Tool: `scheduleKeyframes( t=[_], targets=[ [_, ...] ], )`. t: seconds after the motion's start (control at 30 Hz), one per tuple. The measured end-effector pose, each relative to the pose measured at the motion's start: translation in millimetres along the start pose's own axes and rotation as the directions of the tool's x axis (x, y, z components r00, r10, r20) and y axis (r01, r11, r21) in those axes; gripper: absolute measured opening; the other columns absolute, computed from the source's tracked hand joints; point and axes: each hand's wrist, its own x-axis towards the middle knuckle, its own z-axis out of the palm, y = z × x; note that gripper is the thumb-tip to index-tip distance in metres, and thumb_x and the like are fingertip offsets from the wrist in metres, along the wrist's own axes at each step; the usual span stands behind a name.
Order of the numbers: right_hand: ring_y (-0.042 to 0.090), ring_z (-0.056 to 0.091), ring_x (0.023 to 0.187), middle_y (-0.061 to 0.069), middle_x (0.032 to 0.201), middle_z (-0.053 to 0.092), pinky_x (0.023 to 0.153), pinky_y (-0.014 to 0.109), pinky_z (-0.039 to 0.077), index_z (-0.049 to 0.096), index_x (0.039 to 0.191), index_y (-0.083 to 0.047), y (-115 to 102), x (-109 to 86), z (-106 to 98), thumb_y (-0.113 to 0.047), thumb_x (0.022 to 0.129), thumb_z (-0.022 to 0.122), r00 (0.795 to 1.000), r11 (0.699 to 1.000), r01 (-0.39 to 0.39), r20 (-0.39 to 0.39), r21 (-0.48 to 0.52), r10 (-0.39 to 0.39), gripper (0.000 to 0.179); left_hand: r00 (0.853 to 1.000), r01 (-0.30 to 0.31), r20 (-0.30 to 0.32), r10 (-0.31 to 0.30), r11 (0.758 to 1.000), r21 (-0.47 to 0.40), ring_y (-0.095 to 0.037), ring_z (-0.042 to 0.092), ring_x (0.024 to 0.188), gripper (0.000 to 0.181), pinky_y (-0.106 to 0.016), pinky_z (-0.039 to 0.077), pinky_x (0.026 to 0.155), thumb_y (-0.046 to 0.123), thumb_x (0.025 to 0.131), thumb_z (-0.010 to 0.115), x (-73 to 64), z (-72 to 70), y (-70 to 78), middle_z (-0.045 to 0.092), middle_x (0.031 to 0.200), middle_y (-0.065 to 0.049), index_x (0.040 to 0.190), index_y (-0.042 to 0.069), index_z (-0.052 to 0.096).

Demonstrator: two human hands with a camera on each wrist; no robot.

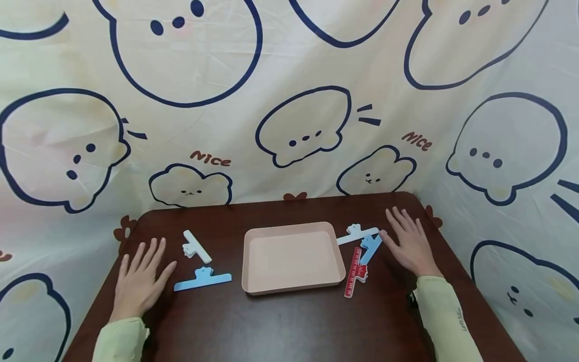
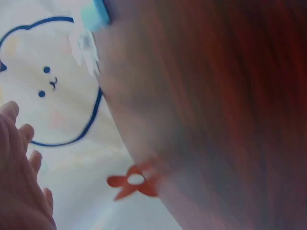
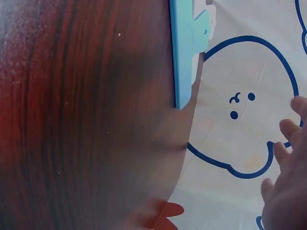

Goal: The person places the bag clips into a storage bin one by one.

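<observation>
My left hand point(image 1: 140, 279) is over the left side of the table with its fingers spread, holding nothing. Just right of it lie a white clip point(image 1: 197, 247) and a light blue clip point(image 1: 203, 279). On the right side, my right hand point(image 1: 410, 245) has straight fingers and is also bare. Its thumb tip is right by the ends of a second white clip point(image 1: 357, 234) and a second blue clip point(image 1: 371, 248). A red clip with ruler marks point(image 1: 353, 273) overlaps the blue one. In the right wrist view the blue clip point(image 3: 182, 57) covers part of a white one.
A shallow beige tray point(image 1: 293, 288) with a raised rim sits mid-table between the two groups of clips. The dark wood table point(image 1: 289, 332) has rounded far corners. A pale cloth printed with cartoon outlines point(image 1: 307, 65) hangs behind it and along both sides.
</observation>
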Motion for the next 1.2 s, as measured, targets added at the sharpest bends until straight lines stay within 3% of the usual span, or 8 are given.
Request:
scheduleKeyframes(
  t=[0.2,0.3,0.43,0.53,0.7,0.87,1.0,1.2],
  targets=[
    [0.046,0.02,0.156,0.023,0.168,0.027,0.124,0.066,0.012,0.032,0.163,-0.012,-5,3.4,5,-0.052,0.104,0.052,0.994,0.998,-0.021,0.112,0.057,0.014,0.074,0.998,-0.06,0.025,0.061,0.997,-0.053,-0.047,0.028,0.151,0.078,-0.066,0.013,0.123,0.048,0.106,0.05,16.1,6.4,28.5,0.033,0.164,-0.025,0.168,0.019,0.012],
    [0.047,0.024,0.154,0.024,0.165,0.032,0.122,0.067,0.018,0.036,0.161,-0.01,-6,7.4,12,-0.048,0.105,0.054,0.986,0.998,-0.026,0.165,0.061,0.015,0.07,0.993,-0.078,0.084,0.088,0.99,-0.12,-0.049,0.047,0.137,0.078,-0.07,0.033,0.111,0.042,0.106,0.056,26.2,14.6,53.3,0.048,0.154,-0.026,0.168,0.021,0.014],
    [0.047,0.031,0.151,0.024,0.162,0.039,0.118,0.069,0.026,0.041,0.159,-0.01,-10,15.8,24,-0.049,0.105,0.052,0.975,0.998,-0.019,0.222,0.053,0.007,0.067,0.978,-0.063,0.182,0.104,0.975,-0.215,-0.048,0.057,0.128,0.076,-0.067,0.043,0.104,0.041,0.107,0.054,34.9,26.3,90.1,0.057,0.146,-0.027,0.168,0.022,0.014],
    [0.048,0.039,0.145,0.024,0.157,0.045,0.113,0.07,0.034,0.048,0.155,-0.009,-17,20.7,31,-0.048,0.105,0.053,0.97,0.999,-0.011,0.243,0.042,0.001,0.063,0.967,-0.083,0.22,0.126,0.978,-0.192,-0.048,0.057,0.13,0.076,-0.066,0.043,0.107,0.045,0.106,0.054,39.0,33.4,114.4,0.058,0.145,-0.028,0.167,0.017,0.018],
    [0.045,0.048,0.137,0.023,0.149,0.053,0.108,0.068,0.041,0.058,0.147,-0.009,-25,22.9,39,-0.041,0.103,0.061,0.962,1.0,-0.013,0.272,0.017,0.007,0.055,0.964,-0.164,0.199,0.178,0.983,-0.084,-0.045,0.061,0.124,0.078,-0.064,0.045,0.106,0.05,0.102,0.058,44.9,39.9,143.8,0.065,0.138,-0.023,0.164,0.011,0.03],
    [0.041,0.055,0.126,0.022,0.141,0.055,0.105,0.062,0.047,0.062,0.143,-0.009,-27,24.9,42,-0.031,0.098,0.072,0.96,1.0,-0.015,0.281,-0.011,0.017,0.051,0.951,-0.149,0.25,0.182,0.978,-0.144,-0.033,0.072,0.095,0.084,-0.053,0.057,0.089,0.046,0.1,0.065,48.1,44.9,163.9,0.074,0.106,-0.018,0.164,0.006,0.028],
    [0.037,0.057,0.117,0.021,0.132,0.057,0.103,0.059,0.05,0.065,0.139,-0.008,-29,27.9,43,-0.028,0.094,0.077,0.96,0.999,-0.034,0.277,-0.009,0.035,0.05,0.946,-0.11,0.283,0.159,0.977,-0.181,-0.021,0.066,0.069,0.087,-0.044,0.058,0.075,0.033,0.099,0.069,49.3,52.4,175.6,0.069,0.081,-0.007,0.164,0.002,0.02],
    [0.036,0.061,0.107,0.021,0.125,0.06,0.099,0.06,0.052,0.066,0.135,-0.008,-29,32.9,43,-0.028,0.092,0.08,0.955,0.997,-0.068,0.287,-0.021,0.071,0.049,0.938,-0.06,0.325,0.123,0.978,-0.198,-0.014,0.04,0.043,0.084,-0.03,0.033,0.047,0.006,0.097,0.058,51.0,62.1,188.1,0.05,0.053,0.001,0.163,-0.006,0.007]
  ],
)
